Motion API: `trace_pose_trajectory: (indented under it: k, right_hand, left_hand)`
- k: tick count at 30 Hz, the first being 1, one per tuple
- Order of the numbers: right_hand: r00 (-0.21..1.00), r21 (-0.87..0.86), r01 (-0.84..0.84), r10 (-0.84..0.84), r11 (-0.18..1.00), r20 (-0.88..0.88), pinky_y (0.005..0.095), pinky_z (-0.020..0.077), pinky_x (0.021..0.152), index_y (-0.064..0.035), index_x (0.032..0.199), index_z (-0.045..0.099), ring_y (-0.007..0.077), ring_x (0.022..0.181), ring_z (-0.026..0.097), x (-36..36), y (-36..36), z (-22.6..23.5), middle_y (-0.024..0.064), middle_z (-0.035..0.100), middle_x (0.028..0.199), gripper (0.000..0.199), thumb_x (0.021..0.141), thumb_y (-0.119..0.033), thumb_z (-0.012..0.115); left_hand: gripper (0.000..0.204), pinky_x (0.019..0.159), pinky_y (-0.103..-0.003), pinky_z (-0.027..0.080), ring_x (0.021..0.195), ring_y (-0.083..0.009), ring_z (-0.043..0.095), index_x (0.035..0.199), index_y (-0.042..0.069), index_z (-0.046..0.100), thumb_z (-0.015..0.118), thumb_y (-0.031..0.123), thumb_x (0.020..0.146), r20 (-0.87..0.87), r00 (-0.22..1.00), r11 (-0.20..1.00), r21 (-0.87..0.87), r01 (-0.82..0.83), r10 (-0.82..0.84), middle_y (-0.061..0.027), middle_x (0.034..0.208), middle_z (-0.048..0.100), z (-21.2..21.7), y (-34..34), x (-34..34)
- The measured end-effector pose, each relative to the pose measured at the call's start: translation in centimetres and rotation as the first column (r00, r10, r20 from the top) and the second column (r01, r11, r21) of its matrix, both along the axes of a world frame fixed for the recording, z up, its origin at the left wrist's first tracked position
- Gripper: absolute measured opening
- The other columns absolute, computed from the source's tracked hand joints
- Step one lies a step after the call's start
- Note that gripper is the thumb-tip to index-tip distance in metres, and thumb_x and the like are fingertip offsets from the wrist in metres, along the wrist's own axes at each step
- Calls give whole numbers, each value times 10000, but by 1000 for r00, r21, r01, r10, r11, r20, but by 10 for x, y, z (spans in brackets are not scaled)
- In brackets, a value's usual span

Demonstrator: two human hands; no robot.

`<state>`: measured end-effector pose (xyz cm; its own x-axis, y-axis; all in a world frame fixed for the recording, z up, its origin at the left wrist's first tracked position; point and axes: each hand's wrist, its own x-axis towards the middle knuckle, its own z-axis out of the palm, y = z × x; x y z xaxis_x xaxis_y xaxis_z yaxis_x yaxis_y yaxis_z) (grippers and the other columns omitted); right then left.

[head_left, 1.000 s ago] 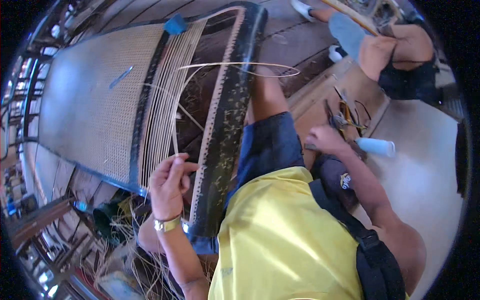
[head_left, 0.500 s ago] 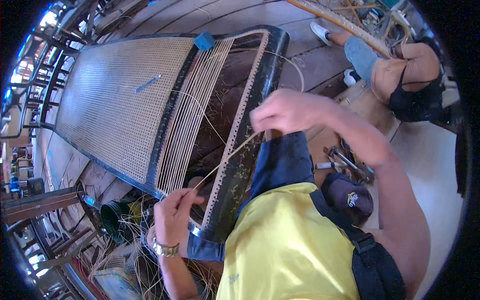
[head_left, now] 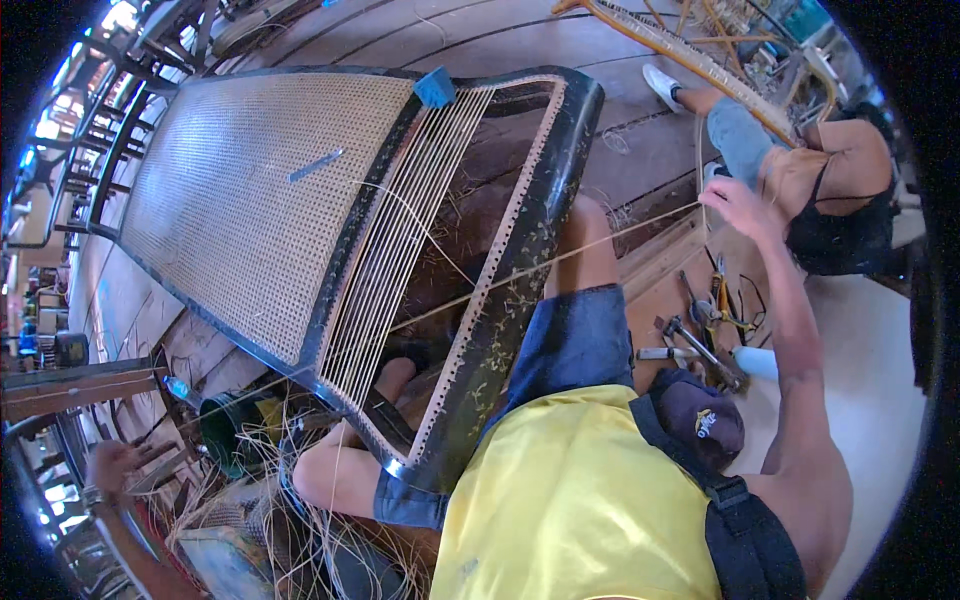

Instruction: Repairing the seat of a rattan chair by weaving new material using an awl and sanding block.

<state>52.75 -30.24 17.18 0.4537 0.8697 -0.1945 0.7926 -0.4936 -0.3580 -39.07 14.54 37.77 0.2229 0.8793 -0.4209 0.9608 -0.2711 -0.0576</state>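
Observation:
A cane strand (head_left: 620, 232) is pulled out long and taut across the dark chair frame (head_left: 530, 230), slanting up to the right. At its right end, my right hand (head_left: 738, 205) pinches it, arm stretched out. Far out at the left, my left hand (head_left: 115, 466) is closed on the strand's other stretch; its fingers are small and dim. Parallel strands (head_left: 400, 250) fill part of the frame's near opening, and another loose strand curves over them. Beyond the crossbar lies woven cane mesh (head_left: 240, 190). A blue block (head_left: 434, 88) sits at the crossbar's far end.
A thin metal strip (head_left: 315, 165) lies on the mesh. Another person (head_left: 800, 180) sits at upper right. Beside me are a hammer (head_left: 705, 350), pliers (head_left: 708, 312) and a dark cap (head_left: 700, 412). A green bucket (head_left: 228, 436) and tangled loose cane (head_left: 310, 510) are at lower left.
My hands have spread far apart, the right one up and rightward, the left one out to the far left. The strand is drawn out much longer between them.

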Motion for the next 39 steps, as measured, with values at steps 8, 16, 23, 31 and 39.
trace_pose_trajectory:
  k: [8,16,23,31,39]
  right_hand:
    - [652,-153,94,55,984,756,462,492,757,-21,950,625,362,883,639,5,75,-16,178,632,952,230,901,-243,661]
    - [996,478,-27,-20,878,92,492,497,972,-153,1337,557,355,1161,607,-72,330,2,206,584,1304,510,910,-421,638]
    - [963,100,-52,23,994,270,562,448,1031,-237,1520,340,445,1271,508,-163,465,-37,246,387,1475,819,860,-662,577]
    - [955,324,272,-295,906,26,497,527,919,-29,1089,600,427,1053,642,-149,515,-91,237,656,1044,354,766,-159,662]
    - [-167,126,720,346,683,-923,355,515,602,-102,1063,548,201,806,587,-136,420,-52,63,599,964,201,940,-240,470]
  left_hand:
    - [259,720,-324,504,811,-194,656,1072,-6,691,634,205,933,297,942,754,580,-308,156,-112,918,700,11,4,-103]
    - [285,795,-336,508,937,-216,662,1139,-6,678,603,202,959,598,801,661,597,-455,11,-146,1041,706,-65,-16,-88]
    - [206,619,-226,521,732,-126,638,1096,34,660,638,190,963,859,383,675,60,-735,340,-86,988,692,-95,-74,-117]
    - [68,577,-196,477,689,-130,605,915,44,638,623,11,858,796,-294,534,-581,-614,528,-35,817,659,-102,-142,-110]
    - [79,602,-413,531,697,-288,682,789,60,672,671,140,784,149,949,676,671,-304,279,-122,743,698,-123,-93,-103]
